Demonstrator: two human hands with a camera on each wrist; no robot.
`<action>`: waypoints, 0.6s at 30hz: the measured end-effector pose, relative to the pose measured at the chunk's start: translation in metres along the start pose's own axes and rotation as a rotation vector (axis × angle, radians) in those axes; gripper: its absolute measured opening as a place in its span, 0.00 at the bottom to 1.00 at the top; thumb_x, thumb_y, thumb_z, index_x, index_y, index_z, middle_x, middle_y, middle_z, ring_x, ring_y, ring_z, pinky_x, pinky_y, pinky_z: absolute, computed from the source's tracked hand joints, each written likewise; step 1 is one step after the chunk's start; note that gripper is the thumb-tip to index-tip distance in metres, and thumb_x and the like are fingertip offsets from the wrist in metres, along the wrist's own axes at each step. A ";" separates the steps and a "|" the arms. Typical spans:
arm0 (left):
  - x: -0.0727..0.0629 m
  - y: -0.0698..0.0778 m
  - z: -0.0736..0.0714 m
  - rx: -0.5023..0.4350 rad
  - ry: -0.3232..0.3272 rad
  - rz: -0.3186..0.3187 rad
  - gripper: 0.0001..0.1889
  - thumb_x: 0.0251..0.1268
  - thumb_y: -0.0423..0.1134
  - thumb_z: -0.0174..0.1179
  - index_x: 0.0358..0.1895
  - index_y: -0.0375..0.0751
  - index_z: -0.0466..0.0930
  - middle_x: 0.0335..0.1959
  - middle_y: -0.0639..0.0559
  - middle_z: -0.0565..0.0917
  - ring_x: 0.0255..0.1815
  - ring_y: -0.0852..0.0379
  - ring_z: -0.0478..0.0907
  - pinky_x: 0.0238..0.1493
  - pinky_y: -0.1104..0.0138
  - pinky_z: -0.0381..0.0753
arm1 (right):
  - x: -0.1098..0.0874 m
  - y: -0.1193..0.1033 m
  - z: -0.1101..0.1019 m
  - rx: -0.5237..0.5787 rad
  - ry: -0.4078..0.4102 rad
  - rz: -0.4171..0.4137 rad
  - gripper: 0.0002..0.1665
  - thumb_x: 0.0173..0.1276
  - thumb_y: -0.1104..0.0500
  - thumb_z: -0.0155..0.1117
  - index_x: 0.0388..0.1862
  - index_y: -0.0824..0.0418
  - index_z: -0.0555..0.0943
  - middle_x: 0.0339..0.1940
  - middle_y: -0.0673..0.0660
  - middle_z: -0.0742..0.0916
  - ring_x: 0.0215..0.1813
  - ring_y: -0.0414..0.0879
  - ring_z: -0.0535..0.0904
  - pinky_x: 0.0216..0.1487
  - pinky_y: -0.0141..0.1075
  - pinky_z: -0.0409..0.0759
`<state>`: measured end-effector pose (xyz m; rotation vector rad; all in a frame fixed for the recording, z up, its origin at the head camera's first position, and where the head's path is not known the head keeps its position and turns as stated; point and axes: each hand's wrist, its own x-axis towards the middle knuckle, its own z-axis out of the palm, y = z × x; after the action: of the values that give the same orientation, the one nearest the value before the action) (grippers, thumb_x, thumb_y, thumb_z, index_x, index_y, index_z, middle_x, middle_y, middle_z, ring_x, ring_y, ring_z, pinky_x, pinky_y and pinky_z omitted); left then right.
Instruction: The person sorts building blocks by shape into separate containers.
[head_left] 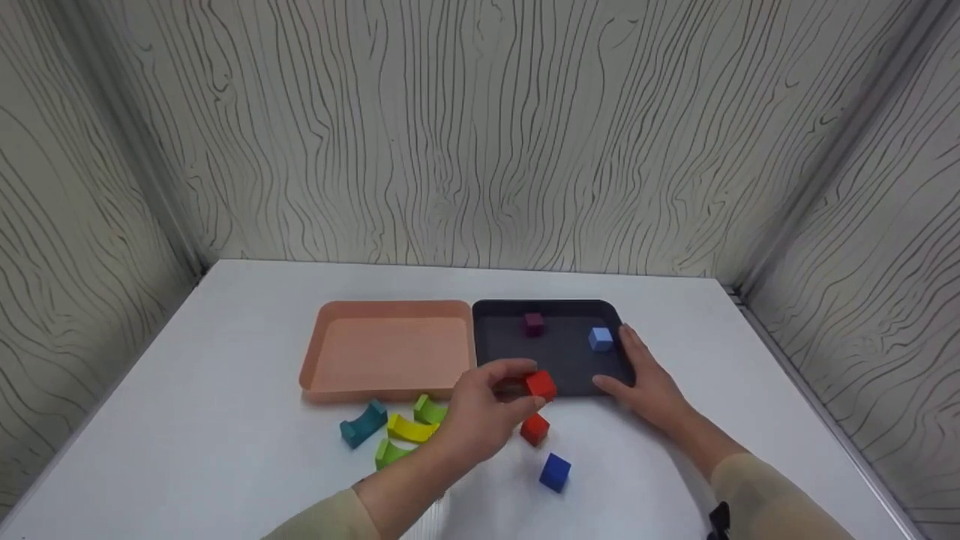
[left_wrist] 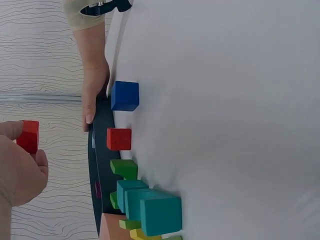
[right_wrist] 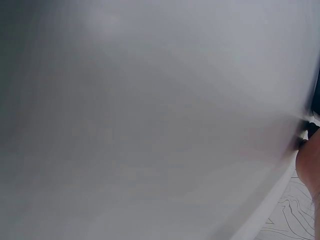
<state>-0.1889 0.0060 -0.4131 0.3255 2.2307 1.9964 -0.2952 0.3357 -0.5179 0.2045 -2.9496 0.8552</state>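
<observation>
My left hand (head_left: 478, 414) pinches a red cube (head_left: 541, 385) between thumb and fingers, raised above the front rim of the black tray (head_left: 501, 360). My right hand (head_left: 654, 391) rests at that tray's front right corner, fingers fairly straight along the right rim and thumb across the front corner. Inside the tray lie a dark purple cube (head_left: 533, 325) and a light blue cube (head_left: 601, 339). On the white table before it sit a second red cube (head_left: 535, 430) and a dark blue cube (head_left: 555, 472). The right wrist view shows mostly blurred table surface.
A pink tray (head_left: 390, 394) adjoins the black one on the left. In front of it lie several curved blocks, among them a teal one (head_left: 364, 424), a yellow one (head_left: 412, 428) and a green one (head_left: 430, 409); my left arm hides part of them. Patterned panels (head_left: 465, 150) enclose the table.
</observation>
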 end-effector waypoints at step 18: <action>0.046 0.030 0.000 0.038 0.028 0.070 0.24 0.69 0.34 0.73 0.67 0.52 0.84 0.57 0.56 0.85 0.58 0.56 0.82 0.58 0.66 0.85 | -0.002 -0.003 -0.003 0.035 -0.010 -0.005 0.66 0.71 0.30 0.67 0.90 0.56 0.42 0.90 0.63 0.48 0.87 0.66 0.43 0.82 0.65 0.49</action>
<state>-0.2314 0.0203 -0.3807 0.3879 2.3070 2.0074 -0.2931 0.3350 -0.5145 0.2184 -2.9434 0.9087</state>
